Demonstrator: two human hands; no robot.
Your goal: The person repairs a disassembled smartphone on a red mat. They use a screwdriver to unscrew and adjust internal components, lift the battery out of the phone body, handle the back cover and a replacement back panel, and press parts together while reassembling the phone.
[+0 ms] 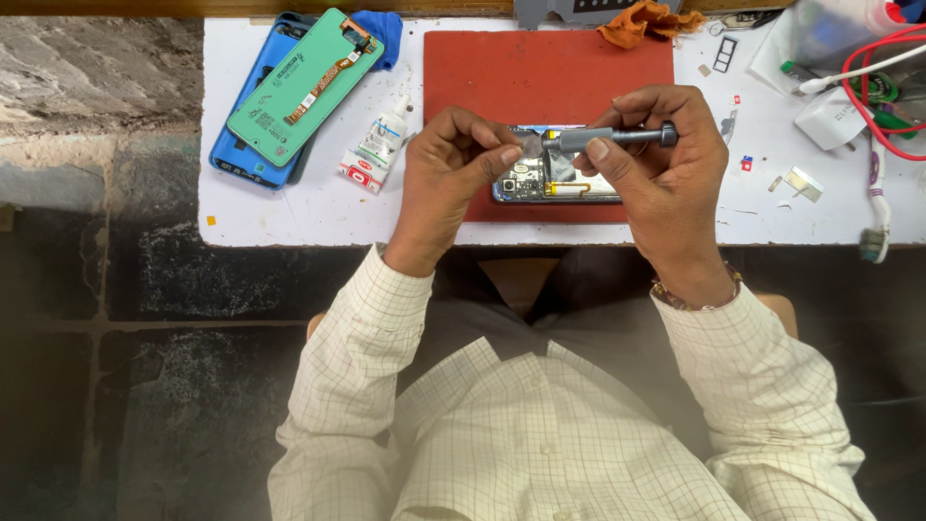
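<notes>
While the right hand (666,154) grips a grey screwdriver (610,138) level, the left hand (453,159) pinches its tip, steadying it above the opened phone (540,183).

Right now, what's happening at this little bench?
A person is bent over an opened phone lying on a red mat. The right hand holds a grey screwdriver sideways, while the left hand pinches at its tip. A green display panel and a small glue tube lie off to the left.
</notes>
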